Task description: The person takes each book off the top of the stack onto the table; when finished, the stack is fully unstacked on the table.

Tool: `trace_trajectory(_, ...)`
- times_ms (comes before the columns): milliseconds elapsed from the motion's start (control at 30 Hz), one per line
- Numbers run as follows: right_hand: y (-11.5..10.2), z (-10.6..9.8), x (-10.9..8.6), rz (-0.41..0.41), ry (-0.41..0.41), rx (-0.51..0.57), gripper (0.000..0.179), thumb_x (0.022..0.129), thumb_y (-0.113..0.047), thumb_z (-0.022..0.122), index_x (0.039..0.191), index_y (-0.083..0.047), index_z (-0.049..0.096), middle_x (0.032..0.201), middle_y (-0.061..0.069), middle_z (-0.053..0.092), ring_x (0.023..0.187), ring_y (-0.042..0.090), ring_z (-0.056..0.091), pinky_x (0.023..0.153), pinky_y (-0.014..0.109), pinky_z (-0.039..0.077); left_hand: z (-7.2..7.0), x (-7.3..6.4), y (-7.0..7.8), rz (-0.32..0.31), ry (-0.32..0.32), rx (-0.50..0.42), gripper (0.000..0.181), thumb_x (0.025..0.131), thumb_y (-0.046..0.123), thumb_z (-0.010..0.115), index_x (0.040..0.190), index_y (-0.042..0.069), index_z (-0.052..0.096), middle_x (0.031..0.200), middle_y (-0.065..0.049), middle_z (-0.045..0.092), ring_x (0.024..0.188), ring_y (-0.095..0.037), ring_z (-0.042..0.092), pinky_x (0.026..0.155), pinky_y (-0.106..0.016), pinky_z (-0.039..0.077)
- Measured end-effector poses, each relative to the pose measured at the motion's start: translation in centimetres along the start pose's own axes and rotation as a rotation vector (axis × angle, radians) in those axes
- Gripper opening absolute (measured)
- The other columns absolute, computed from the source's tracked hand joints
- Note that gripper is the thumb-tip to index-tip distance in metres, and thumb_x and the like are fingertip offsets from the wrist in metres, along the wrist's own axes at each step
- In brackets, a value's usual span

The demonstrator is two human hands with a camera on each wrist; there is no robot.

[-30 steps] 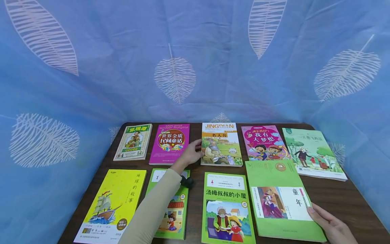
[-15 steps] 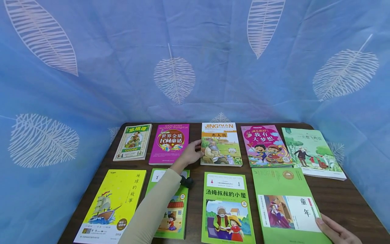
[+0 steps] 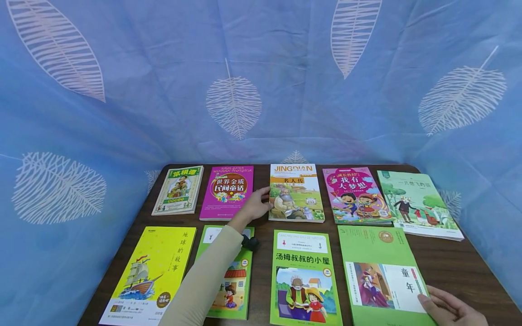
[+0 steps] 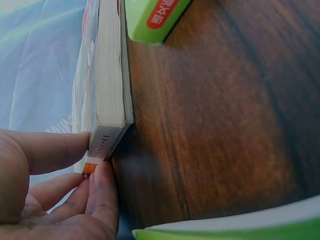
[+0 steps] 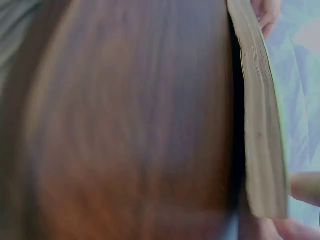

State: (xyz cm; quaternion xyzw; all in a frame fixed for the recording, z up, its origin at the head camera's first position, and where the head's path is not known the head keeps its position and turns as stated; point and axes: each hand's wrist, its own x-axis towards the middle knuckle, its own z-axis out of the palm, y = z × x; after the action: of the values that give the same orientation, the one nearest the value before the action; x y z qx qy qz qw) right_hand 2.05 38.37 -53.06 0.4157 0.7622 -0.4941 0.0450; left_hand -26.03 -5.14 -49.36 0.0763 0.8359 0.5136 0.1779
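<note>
At the middle of the back row lies a book with a bearded figure on its cover and JINGDIAN along its top [image 3: 299, 192]. My left hand [image 3: 254, 206] pinches its left edge; up close in the left wrist view, thumb and fingers [image 4: 105, 195] close on a corner of the spine. To the front right is a green book with a white band [image 3: 377, 244]. My right hand [image 3: 452, 308] holds it by its right edge, thumb on the cover. Its page edges [image 5: 262, 130] show in the right wrist view, with a dark gap alongside them.
Other books share the dark wooden table [image 3: 261, 271]: a pink one [image 3: 356, 192] and a pale green one [image 3: 420, 199] behind the held green book, another green one [image 3: 306, 258] to its left. My left sleeve [image 3: 208, 280] crosses a further green book [image 3: 234, 294]. Blue cloth [image 3: 285, 90] hangs behind.
My right hand has drawn the green book towards me and to the right, uncovering the lower part of the pink book. The left hand and its book have stayed put.
</note>
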Motion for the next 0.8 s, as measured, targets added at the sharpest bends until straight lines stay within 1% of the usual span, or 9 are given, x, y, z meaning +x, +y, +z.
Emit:
trace_trajectory(100,-0.8,-0.1,-0.4,-0.173,0.066,-0.186,0.070,0.095,-0.035,0.078,0.150,0.000,0.054,0.085,-0.010,0.077,0.065,-0.008,0.064,0.059,0.025,0.060,-0.1,-0.1,0.0,-0.002,0.000,0.000,0.066,0.104,0.007,0.061,0.165,0.011,0.035,0.161,-0.019,0.046,0.150,-0.037,0.046,0.113,-0.050,0.053)
trace_trajectory(200,-2.2,-0.2,-1.1,-0.383,0.135,-0.366,0.059,0.096,-0.023,0.077,0.144,0.006,0.058,0.100,0.016,0.077,0.063,-0.019,0.048,0.056,0.019,0.054,-0.2,-0.1,-0.1,-0.001,-0.009,0.003,0.066,0.104,0.009,0.061,0.165,0.012,0.034,0.162,-0.018,0.047,0.152,-0.036,0.043,0.113,-0.051,0.052)
trace_trajectory(267,-3.6,-0.2,-1.6,-0.474,0.142,-0.415,0.058,0.097,-0.022,0.076,0.143,0.007,0.057,0.109,0.025,0.075,0.065,-0.024,0.043,0.056,0.016,0.053,-0.2,-0.1,-0.1,-0.001,-0.017,-0.002,0.066,0.105,0.009,0.060,0.165,0.012,0.034,0.162,-0.018,0.046,0.152,-0.037,0.042,0.113,-0.051,0.052)
trace_trajectory(433,-8.3,1.0,-2.5,-0.636,-0.051,-0.394,0.066,0.104,-0.040,0.065,0.152,0.004,0.048,0.131,0.028,0.068,0.082,-0.031,0.046,0.065,0.013,0.056,-0.4,0.0,0.0,-0.009,-0.008,0.002,0.066,0.105,0.010,0.060,0.165,0.013,0.034,0.163,-0.017,0.045,0.154,-0.036,0.041,0.114,-0.052,0.051)
trace_trajectory(567,-12.9,4.2,-2.3,-0.770,-0.201,-0.308,0.065,0.106,-0.042,0.062,0.155,-0.001,0.047,0.142,0.025,0.063,0.099,-0.031,0.046,0.077,0.005,0.051,-0.3,0.0,0.0,-0.010,0.006,0.004,0.066,0.105,0.009,0.061,0.165,0.013,0.035,0.163,-0.017,0.045,0.153,-0.036,0.041,0.115,-0.051,0.051)
trace_trajectory(600,-14.1,5.1,-2.2,-0.793,-0.228,-0.287,0.064,0.106,-0.042,0.061,0.155,-0.002,0.047,0.144,0.025,0.063,0.102,-0.029,0.048,0.080,0.004,0.050,-0.3,-0.1,0.0,-0.008,0.006,0.002,0.066,0.105,0.009,0.060,0.165,0.013,0.035,0.163,-0.017,0.045,0.153,-0.036,0.042,0.115,-0.050,0.051)
trace_trajectory(667,-16.2,7.2,-1.7,-0.827,-0.278,-0.256,0.064,0.107,-0.041,0.060,0.156,-0.002,0.046,0.145,0.024,0.062,0.111,-0.013,0.062,0.084,0.005,0.051,-0.1,-0.1,0.0,-0.006,-0.001,0.000,0.065,0.105,0.009,0.060,0.165,0.012,0.034,0.164,-0.016,0.044,0.152,-0.036,0.043,0.114,-0.050,0.051)
trace_trajectory(733,-18.0,9.3,-1.2,-0.837,-0.323,-0.240,0.067,0.107,-0.043,0.059,0.157,-0.001,0.044,0.147,0.026,0.060,0.123,0.010,0.068,0.089,0.015,0.056,0.0,-0.2,0.1,-0.003,-0.003,-0.004,0.065,0.105,0.009,0.059,0.165,0.012,0.034,0.164,-0.016,0.043,0.151,-0.035,0.045,0.114,-0.050,0.052)
trace_trajectory(800,-19.4,11.3,-0.6,-0.828,-0.353,-0.240,0.071,0.107,-0.045,0.058,0.159,0.001,0.040,0.149,0.028,0.058,0.132,0.035,0.065,0.094,0.030,0.062,0.0,-0.3,0.0,-0.005,0.001,-0.003,0.065,0.105,0.009,0.059,0.165,0.012,0.034,0.164,-0.016,0.044,0.151,-0.035,0.045,0.113,-0.050,0.053)
